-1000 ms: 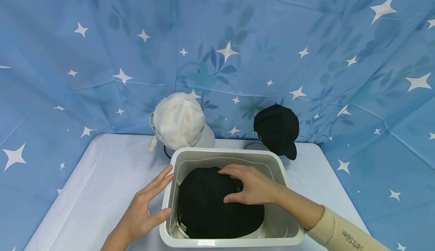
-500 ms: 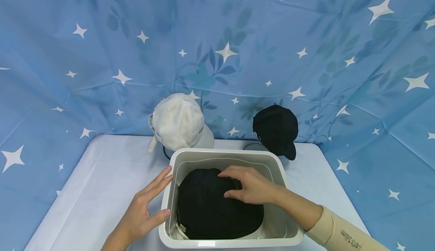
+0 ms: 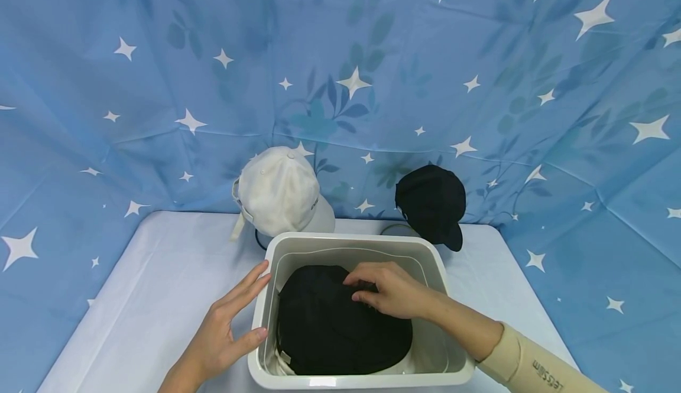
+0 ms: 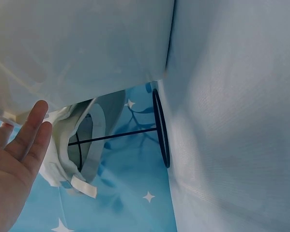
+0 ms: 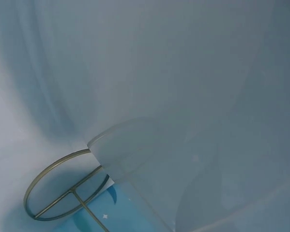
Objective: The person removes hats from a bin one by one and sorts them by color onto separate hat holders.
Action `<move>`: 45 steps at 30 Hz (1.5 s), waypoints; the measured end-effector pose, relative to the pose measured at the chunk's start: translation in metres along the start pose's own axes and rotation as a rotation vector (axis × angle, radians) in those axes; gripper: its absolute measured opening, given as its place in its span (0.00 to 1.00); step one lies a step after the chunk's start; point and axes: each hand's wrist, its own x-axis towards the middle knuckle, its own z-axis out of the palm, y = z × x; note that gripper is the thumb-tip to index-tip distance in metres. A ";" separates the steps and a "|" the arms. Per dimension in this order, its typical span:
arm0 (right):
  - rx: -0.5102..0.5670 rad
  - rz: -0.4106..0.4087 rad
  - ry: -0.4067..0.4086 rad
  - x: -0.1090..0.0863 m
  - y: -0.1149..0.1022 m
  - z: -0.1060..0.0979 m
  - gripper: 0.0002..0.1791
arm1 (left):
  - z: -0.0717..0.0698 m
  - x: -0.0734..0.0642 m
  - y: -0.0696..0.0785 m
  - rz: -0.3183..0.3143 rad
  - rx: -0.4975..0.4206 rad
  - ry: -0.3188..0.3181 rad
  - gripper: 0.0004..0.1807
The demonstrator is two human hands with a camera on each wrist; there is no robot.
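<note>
A black cap (image 3: pixel 330 328) lies in the light grey plastic bin (image 3: pixel 308 382), over something white that shows at its lower left edge. My right hand (image 3: pixel 391 289) is inside the bin, thumb and fingers curled together on the cap's upper right part, pinching its fabric. Straight fingers of my left hand (image 3: pixel 223 328) rest at the bin's left rim, thumb spread apart. The left wrist view shows that hand (image 4: pixel 14 169) beside the bin's outer wall (image 4: pixel 86 43). In the right wrist view the bin wall fills most of the picture and the hand is hidden.
Behind the bin, a white cap (image 3: pixel 279 192) hangs on a stand with a dark round base (image 4: pixel 161 128). Back right, another black cap (image 3: pixel 432 204) sits above a gold-coloured wire base (image 5: pixel 53 169). A blue starry curtain (image 3: pixel 340 44) borders the white-covered table (image 3: pixel 159 275).
My right thumb and fingers have drawn closer together, gathering the black cap's fabric. The left hand stays at the rim. The head view has shifted very slightly.
</note>
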 end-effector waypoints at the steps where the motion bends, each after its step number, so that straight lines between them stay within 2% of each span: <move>1: 0.002 -0.010 0.004 0.000 0.000 0.000 0.13 | 0.000 0.000 0.000 0.000 0.001 0.001 0.43; 8: 0.009 -0.048 0.037 0.000 0.001 0.000 0.10 | 0.000 0.000 0.001 -0.016 0.001 -0.003 0.42; 19: 0.053 -0.013 0.098 -0.002 -0.001 -0.005 0.11 | -0.001 0.001 0.002 -0.032 -0.012 -0.012 0.42; 29: 0.086 0.038 0.097 -0.003 -0.003 -0.010 0.12 | -0.001 0.000 -0.001 0.000 -0.019 0.002 0.43; 41: 0.167 0.055 0.131 -0.009 -0.005 -0.022 0.13 | 0.000 0.001 0.002 -0.025 -0.015 -0.004 0.42; 45: 0.159 0.058 0.136 -0.009 -0.006 -0.024 0.12 | 0.000 0.001 0.001 -0.023 -0.006 -0.005 0.42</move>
